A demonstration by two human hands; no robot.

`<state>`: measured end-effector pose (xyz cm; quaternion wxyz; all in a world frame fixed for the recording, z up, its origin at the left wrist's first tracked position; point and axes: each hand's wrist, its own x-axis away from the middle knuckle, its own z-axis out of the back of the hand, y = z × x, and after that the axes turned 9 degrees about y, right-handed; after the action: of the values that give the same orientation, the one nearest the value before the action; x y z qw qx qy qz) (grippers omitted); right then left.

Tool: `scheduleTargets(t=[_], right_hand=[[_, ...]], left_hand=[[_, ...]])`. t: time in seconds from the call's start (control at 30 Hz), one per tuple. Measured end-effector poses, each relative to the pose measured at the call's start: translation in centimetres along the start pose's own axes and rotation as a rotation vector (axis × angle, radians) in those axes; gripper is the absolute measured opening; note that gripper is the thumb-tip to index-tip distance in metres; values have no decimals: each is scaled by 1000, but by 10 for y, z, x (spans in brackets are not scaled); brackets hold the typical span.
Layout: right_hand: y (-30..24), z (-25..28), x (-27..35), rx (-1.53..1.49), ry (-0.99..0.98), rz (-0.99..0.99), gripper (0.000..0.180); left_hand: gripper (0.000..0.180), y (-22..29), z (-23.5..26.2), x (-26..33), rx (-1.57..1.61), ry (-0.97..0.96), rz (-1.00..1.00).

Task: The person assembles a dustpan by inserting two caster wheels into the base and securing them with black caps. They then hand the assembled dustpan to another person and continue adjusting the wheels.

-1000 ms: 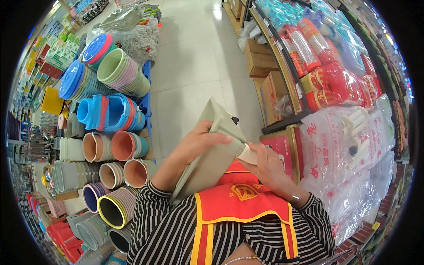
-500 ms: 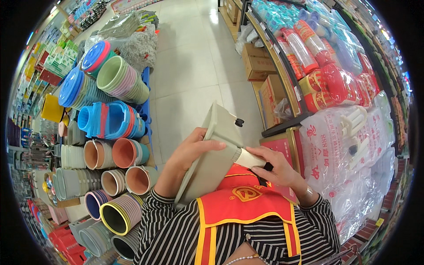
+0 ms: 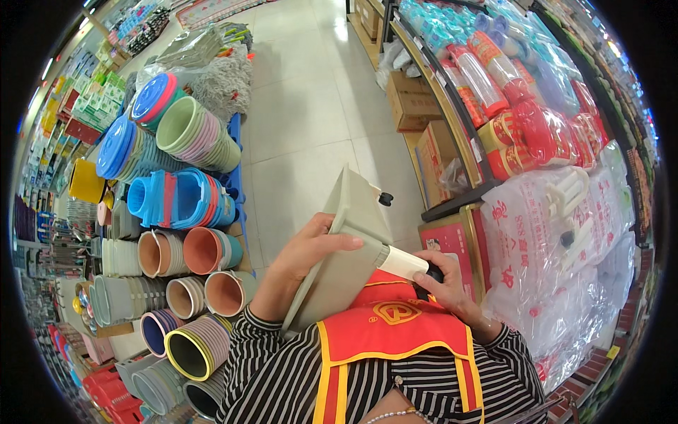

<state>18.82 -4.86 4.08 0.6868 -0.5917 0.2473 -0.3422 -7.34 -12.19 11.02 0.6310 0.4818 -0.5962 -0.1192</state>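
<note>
A grey-beige, rimmed plastic piece like a tray or shelf base [image 3: 335,272] stands tilted on edge in front of my chest. My left hand [image 3: 311,251] grips its upper left rim, thumb lying across the face turned toward me. From its right side sticks out a short cream leg [image 3: 404,263]. My right hand [image 3: 445,286] is closed round the outer end of this leg, at a black caster-like tip [image 3: 432,272]. Another black caster-like tip [image 3: 385,199] shows at the piece's far corner. Some right fingers are hidden behind the leg.
Stacked buckets and bins [image 3: 191,198] stand close on the left, on a blue rack. On the right are a shelf with red packages [image 3: 494,78], cardboard boxes [image 3: 413,102] and plastic-wrapped goods [image 3: 558,240]. A tiled aisle [image 3: 300,113] runs ahead between them.
My right hand has slid outward along the cream leg to its black tip, so more of the leg shows. My left hand keeps its hold on the rim.
</note>
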Motion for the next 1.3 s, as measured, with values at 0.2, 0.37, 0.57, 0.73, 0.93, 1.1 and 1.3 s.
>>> scheduleTargets(t=[0.2, 0.37, 0.57, 0.73, 0.93, 1.1, 1.3], right_hand=[[-10, 2, 8, -31, -8, -29, 30], [-17, 4, 6, -20, -20, -16, 28], [-19, 8, -5, 27, -86, 41, 25], [-34, 4, -11, 39, -90, 72, 24], [-34, 7, -12, 0, -53, -4, 24], [-35, 18, -22, 9, -34, 53, 24], [-42, 23, -16, -328, -212, -238, 32]], left_hand=[[44, -2, -8, 9, -30, -72, -84], [47, -3, -10, 9, -37, -42, -53], [36, -10, -2, 4, -86, -69, -173], [35, -2, -6, 11, 4, -7, -194], [37, -5, -6, -6, -75, 2, -192], [49, 4, -13, -18, -69, 24, -218], [55, 29, -12, -40, -253, -60, -190]])
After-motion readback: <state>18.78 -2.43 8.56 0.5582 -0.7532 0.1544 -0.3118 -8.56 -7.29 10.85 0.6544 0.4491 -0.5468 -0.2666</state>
